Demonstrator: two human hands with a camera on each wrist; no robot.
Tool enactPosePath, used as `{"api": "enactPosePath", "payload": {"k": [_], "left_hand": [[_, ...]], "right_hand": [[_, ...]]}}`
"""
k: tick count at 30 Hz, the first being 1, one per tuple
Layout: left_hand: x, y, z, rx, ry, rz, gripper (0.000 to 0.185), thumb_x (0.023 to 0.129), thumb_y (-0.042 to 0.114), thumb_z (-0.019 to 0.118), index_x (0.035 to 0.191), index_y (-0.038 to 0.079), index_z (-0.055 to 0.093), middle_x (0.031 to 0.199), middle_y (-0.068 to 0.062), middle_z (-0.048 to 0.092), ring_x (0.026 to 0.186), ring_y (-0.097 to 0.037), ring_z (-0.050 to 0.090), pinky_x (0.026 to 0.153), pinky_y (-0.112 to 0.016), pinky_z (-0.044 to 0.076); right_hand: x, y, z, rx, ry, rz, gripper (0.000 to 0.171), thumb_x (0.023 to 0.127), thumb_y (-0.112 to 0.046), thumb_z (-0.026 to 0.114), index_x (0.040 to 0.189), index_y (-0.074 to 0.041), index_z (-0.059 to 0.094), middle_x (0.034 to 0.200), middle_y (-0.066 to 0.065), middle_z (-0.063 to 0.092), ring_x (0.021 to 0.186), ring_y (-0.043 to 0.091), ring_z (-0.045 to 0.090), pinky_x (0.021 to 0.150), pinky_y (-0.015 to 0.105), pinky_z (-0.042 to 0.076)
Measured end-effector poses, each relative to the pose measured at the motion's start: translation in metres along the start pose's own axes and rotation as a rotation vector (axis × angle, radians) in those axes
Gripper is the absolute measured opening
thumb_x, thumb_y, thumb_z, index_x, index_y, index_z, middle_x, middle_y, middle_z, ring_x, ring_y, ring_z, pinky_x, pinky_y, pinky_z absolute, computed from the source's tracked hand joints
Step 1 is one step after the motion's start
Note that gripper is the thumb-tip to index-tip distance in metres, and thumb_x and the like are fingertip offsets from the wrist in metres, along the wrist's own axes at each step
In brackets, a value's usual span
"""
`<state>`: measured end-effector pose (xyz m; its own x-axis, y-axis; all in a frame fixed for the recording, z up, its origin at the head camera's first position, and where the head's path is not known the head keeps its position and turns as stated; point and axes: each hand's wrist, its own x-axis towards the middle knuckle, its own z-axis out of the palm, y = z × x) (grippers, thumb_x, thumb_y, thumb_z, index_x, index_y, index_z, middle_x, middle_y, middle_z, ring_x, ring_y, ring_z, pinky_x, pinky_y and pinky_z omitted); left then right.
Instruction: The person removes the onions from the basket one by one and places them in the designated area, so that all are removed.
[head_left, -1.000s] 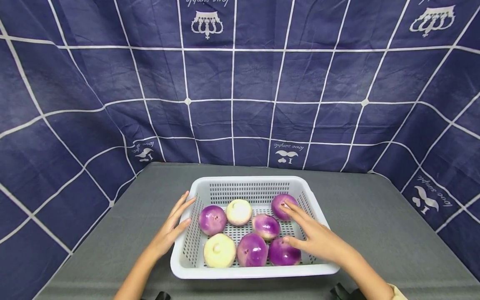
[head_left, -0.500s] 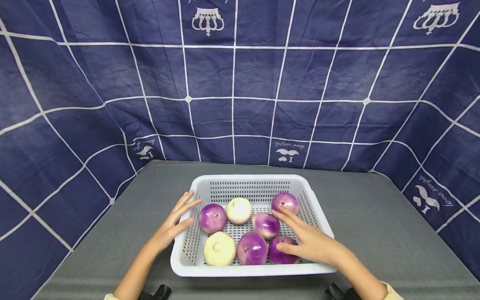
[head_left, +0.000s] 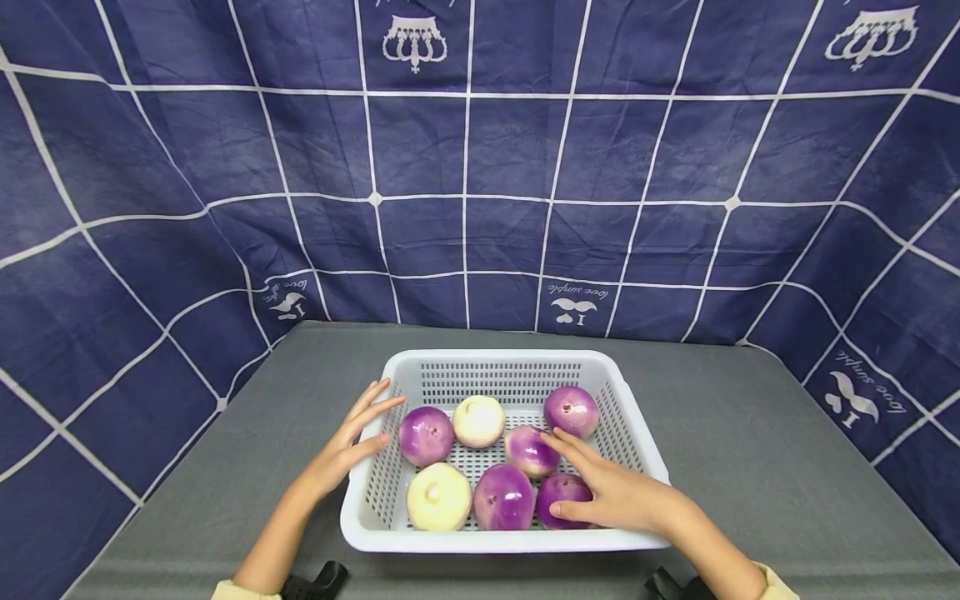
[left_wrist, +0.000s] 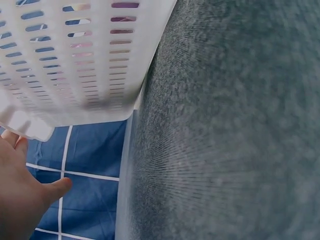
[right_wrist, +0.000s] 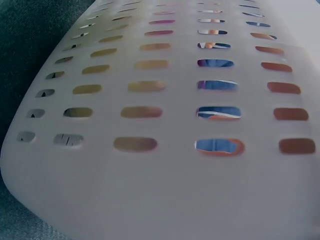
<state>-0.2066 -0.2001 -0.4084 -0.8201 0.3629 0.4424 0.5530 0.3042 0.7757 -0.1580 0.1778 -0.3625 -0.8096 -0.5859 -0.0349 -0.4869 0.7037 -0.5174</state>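
The right hand point(head_left: 615, 496) lies with fingers spread over the front-right purple onion point(head_left: 561, 492) in the white basket point(head_left: 495, 542) on the table, seemingly not yet clasping it. The left hand point(head_left: 347, 446) rests flat-fingered on the basket's left rim. A loose grasp could let the onion roll (its neighbours sit close).

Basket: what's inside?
The basket holds seven onions: five purple, two pale. The right hand rests on the near-right purple onion, hiding part of it. The floor beneath the onions is covered.
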Motion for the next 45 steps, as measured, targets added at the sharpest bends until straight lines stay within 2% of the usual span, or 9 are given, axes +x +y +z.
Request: {"api": "enactPosePath", "payload": {"k": [10,20,25,32,38,42,45], "left_hand": [[0.000,-0.002,0.002,-0.052,0.016,0.009,0.045,0.081,0.005,0.048,0.126,0.005,0.051,0.148,-0.018,0.021,0.137,0.004,0.002,0.098,-0.070,-0.004],[0.000,-0.004,0.000,-0.027,0.005,0.014,0.044,0.081,0.006,0.048,0.124,0.003,0.052,0.146,-0.019,0.023,0.135,0.008,0.002,0.096,-0.072,-0.002],[0.002,-0.004,-0.001,-0.025,-0.008,0.015,0.042,0.081,0.006,0.048,0.123,0.000,0.051,0.146,-0.019,0.022,0.135,0.008,0.001,0.096,-0.073,-0.003],[0.001,-0.004,-0.001,-0.038,-0.010,0.025,0.040,0.081,0.004,0.048,0.119,-0.007,0.050,0.145,-0.020,0.023,0.134,0.009,0.001,0.096,-0.073,-0.004],[-0.002,-0.005,0.003,-0.057,0.036,0.018,0.039,0.080,0.004,0.046,0.117,-0.005,0.052,0.146,-0.019,0.022,0.136,0.006,0.002,0.096,-0.072,-0.005],[-0.003,-0.004,0.008,-0.077,0.061,0.027,0.037,0.081,0.004,0.043,0.116,-0.007,0.051,0.146,-0.021,0.021,0.137,0.003,0.001,0.096,-0.072,-0.007],[-0.005,-0.003,0.011,-0.102,0.085,0.022,0.037,0.080,0.002,0.042,0.115,-0.007,0.052,0.146,-0.020,0.022,0.138,-0.001,0.002,0.097,-0.071,-0.008]], "right_hand": [[0.001,0.002,0.001,0.038,-0.043,0.029,0.078,0.079,-0.052,0.058,0.143,-0.021,0.026,0.149,0.015,0.024,0.132,0.040,0.030,0.098,0.061,0.031],[0.004,0.005,0.000,0.065,-0.061,0.015,0.082,0.076,-0.044,0.065,0.142,-0.015,0.027,0.148,0.019,0.023,0.131,0.040,0.031,0.097,0.059,0.032],[0.004,0.005,-0.002,0.052,-0.053,-0.003,0.081,0.076,-0.043,0.065,0.141,-0.013,0.029,0.146,0.018,0.027,0.129,0.039,0.034,0.096,0.058,0.034],[0.004,0.005,-0.003,0.039,-0.036,-0.016,0.074,0.076,-0.042,0.066,0.138,-0.012,0.037,0.141,0.013,0.038,0.127,0.034,0.039,0.097,0.052,0.037],[0.004,0.005,-0.005,0.048,-0.047,-0.032,0.067,0.078,-0.042,0.064,0.133,-0.011,0.042,0.136,0.010,0.044,0.122,0.032,0.044,0.095,0.046,0.041],[0.002,0.006,-0.007,0.041,-0.062,-0.026,0.058,0.080,-0.042,0.062,0.126,-0.010,0.051,0.135,0.012,0.046,0.122,0.034,0.044,0.094,0.046,0.042],[0.001,0.007,-0.009,0.043,-0.069,-0.040,0.049,0.081,-0.041,0.061,0.120,-0.011,0.056,0.132,0.010,0.049,0.120,0.031,0.047,0.093,0.042,0.043]]}}
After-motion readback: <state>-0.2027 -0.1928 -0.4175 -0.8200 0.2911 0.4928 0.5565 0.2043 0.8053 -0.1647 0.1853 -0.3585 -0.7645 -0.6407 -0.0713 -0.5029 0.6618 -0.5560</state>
